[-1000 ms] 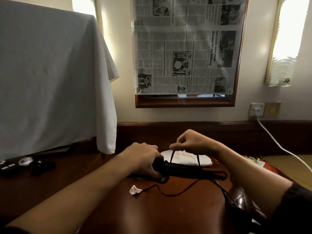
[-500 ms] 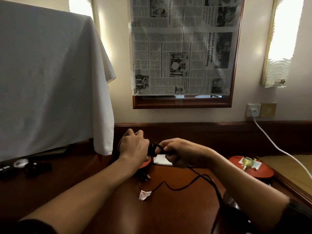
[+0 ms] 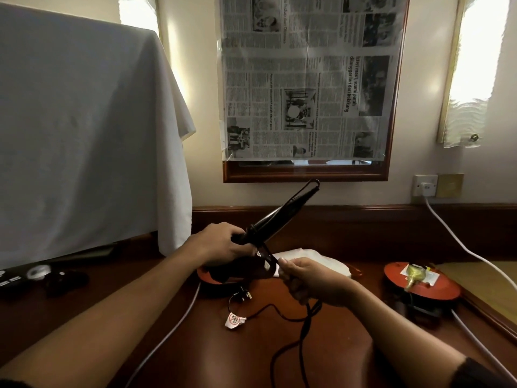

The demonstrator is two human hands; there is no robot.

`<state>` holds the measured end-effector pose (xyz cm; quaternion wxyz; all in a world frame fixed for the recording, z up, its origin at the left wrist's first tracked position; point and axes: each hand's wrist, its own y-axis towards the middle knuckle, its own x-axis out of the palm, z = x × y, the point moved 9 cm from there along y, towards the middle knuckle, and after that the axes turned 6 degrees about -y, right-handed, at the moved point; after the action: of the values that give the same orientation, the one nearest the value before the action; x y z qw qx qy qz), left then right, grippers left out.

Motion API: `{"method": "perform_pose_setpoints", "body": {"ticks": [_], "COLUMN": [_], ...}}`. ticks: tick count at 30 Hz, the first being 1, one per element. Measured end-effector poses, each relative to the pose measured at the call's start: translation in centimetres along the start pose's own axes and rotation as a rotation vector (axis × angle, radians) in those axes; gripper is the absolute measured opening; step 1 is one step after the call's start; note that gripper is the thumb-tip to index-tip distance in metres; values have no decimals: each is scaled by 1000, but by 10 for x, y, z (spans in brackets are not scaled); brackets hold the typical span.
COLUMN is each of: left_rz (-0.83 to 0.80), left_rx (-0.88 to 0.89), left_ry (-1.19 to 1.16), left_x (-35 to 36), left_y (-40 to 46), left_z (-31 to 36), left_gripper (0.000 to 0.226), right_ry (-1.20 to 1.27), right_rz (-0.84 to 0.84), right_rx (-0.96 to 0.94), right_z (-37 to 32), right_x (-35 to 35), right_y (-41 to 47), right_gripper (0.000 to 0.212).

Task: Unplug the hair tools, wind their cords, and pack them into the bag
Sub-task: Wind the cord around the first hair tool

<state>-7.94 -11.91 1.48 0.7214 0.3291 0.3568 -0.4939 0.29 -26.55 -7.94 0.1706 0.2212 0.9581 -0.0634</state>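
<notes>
My left hand [image 3: 221,243] grips the handle end of a black hair straightener [image 3: 282,215], which points up and to the right above the desk. A turn of its black cord [image 3: 303,329] is looped around the handle. My right hand [image 3: 310,278] pinches that cord just below the tool. The cord runs down over the desk to a loose black plug [image 3: 243,296] with a white tag [image 3: 234,322]. A white cloth bag [image 3: 313,257] lies flat behind my hands, partly hidden.
Two red round trays [image 3: 422,287] sit on the dark wooden desk [image 3: 260,357]. White cables [image 3: 458,242] run from the wall socket [image 3: 425,185] and across the desk. A white sheet [image 3: 84,130] covers something on the left. Small dark items [image 3: 65,281] lie below it.
The straightener has been lifted from lying low over the desk to pointing up and right. My right hand has dropped below it, drawing the cord around the handle.
</notes>
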Motion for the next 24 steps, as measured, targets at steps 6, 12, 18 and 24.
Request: {"method": "perform_pose_setpoints", "body": {"ticks": [6,12,18,24], "left_rz": [-225,-255,-164,-7], "left_rx": [137,225,272,205], "left_ry": [-35,329,805,1045], "left_x": [19,27,36,39], "left_y": [-14,-26,-28,-26], "left_z": [21,39,51,54], "left_gripper": [28,34,53,44], "right_ry": [-105,-431,-441,-480], "right_rz": [79,60,-57,-111], "right_rx": [43,53,92,194], "right_z": [8,-31,-44,-46], "right_x": [-22,-40,-36,-28], "right_y": [5,0,1,4], "right_gripper": [44,29,43,29]}}
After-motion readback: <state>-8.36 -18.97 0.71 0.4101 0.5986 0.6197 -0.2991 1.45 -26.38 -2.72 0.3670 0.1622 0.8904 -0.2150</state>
